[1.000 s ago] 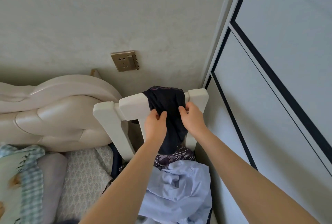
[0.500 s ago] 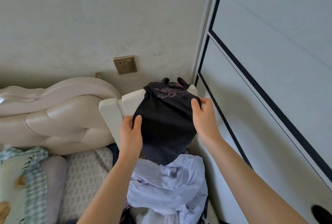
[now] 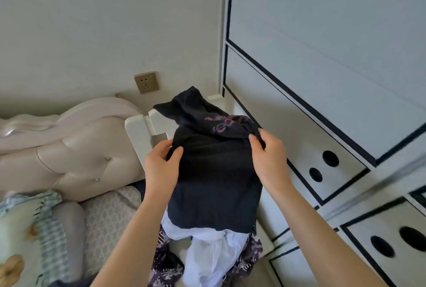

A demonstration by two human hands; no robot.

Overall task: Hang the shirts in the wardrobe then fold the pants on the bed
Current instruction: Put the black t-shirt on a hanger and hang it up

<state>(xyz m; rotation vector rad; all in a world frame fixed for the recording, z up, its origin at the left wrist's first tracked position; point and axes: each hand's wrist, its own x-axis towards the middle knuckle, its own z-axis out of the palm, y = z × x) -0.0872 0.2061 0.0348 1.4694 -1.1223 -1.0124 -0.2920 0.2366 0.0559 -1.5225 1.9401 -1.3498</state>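
Note:
A black shirt (image 3: 214,171) with a pink print near its top hangs in the air over the white chair back (image 3: 138,134). My left hand (image 3: 161,167) pinches its left edge. My right hand (image 3: 269,160) grips its right edge just under the print. Below the shirt, a pale blue shirt (image 3: 207,254) and a dark patterned garment (image 3: 166,270) lie heaped on the chair seat. The white wardrobe (image 3: 322,56) with black trim stands shut to the right.
A padded cream headboard (image 3: 69,153) and the bed with a checked pillow (image 3: 30,229) lie at left. White drawers with round holes (image 3: 322,167) stand below the wardrobe doors. A brass wall socket (image 3: 146,82) sits above the chair.
Both hands have lifted the black shirt off the chair back and pulled it toward me, spreading it wider. The view has swung down and right, showing the drawers.

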